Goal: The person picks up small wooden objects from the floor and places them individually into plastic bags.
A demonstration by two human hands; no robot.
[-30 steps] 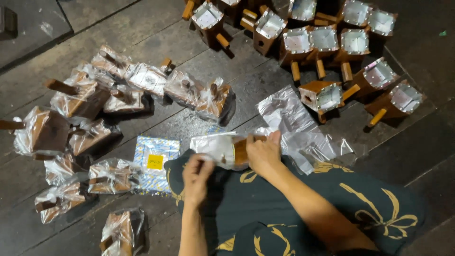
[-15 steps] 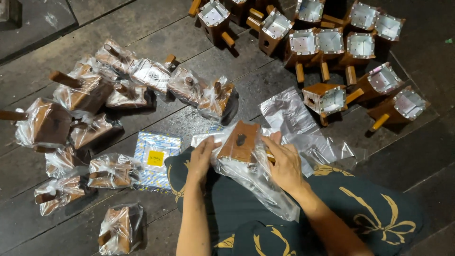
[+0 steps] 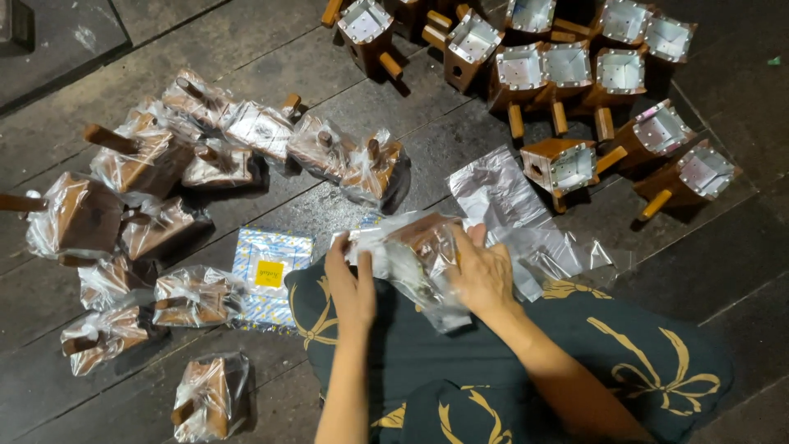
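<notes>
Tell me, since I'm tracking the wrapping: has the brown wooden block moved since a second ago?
Yes. The brown wooden block now sits inside a clear plastic bag, no longer bare beside the flat patterned packet.

**Brown wood, clear plastic, gold on dark green**

My dark green skirt (image 3: 493,370) carries gold bow prints. On it: brown wooden box (image 3: 423,238) in clear bag (image 3: 411,263). Left of it, a blue-white patterned packet (image 3: 267,275) with yellow label.

Your surface: dark plank floor (image 3: 740,271). Bagged wooden blocks (image 3: 148,214) lie left. Unbagged blocks (image 3: 575,90) and flat clear bags (image 3: 501,197) lie right.
</notes>
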